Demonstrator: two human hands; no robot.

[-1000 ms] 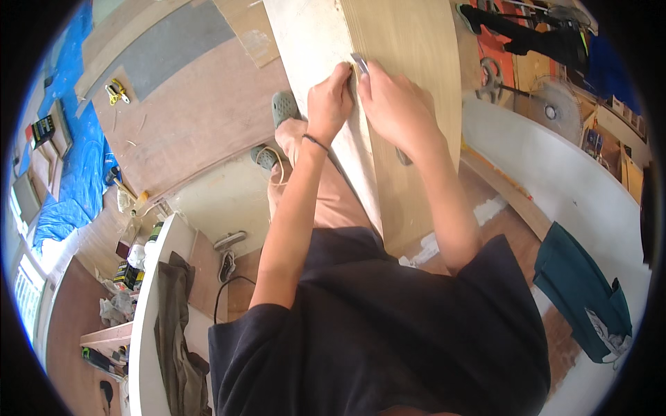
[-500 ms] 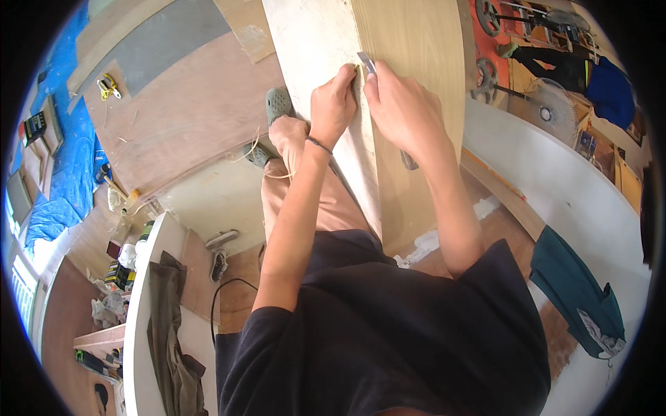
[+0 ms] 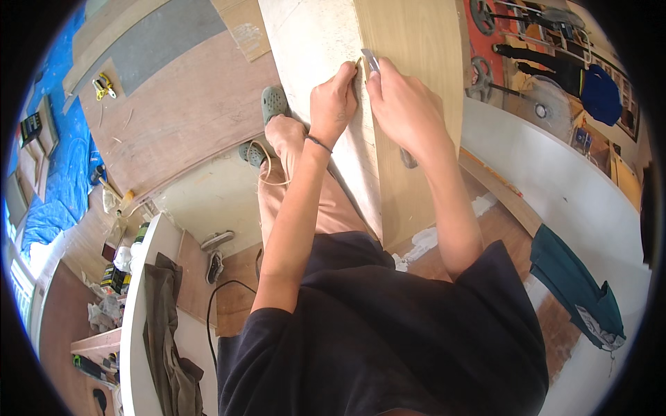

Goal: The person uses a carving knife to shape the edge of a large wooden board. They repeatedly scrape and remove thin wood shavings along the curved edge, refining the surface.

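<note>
Head | right fingers [image 3: 394,75]: bladed tool [image 3: 371,61] | shelving [image 3: 127,326]: crumpled plastic [image 3: 104,313], green-black item [image 3: 90,368]

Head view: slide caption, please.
Bare right hand gripping a silver-bladed hand tool beside the left hand, over a pale wood-grained board.

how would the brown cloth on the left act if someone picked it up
The brown cloth would probably droop, as it lies in loose folds by the white panel. It seems unlikely to roll, being crumpled, not round.
</note>
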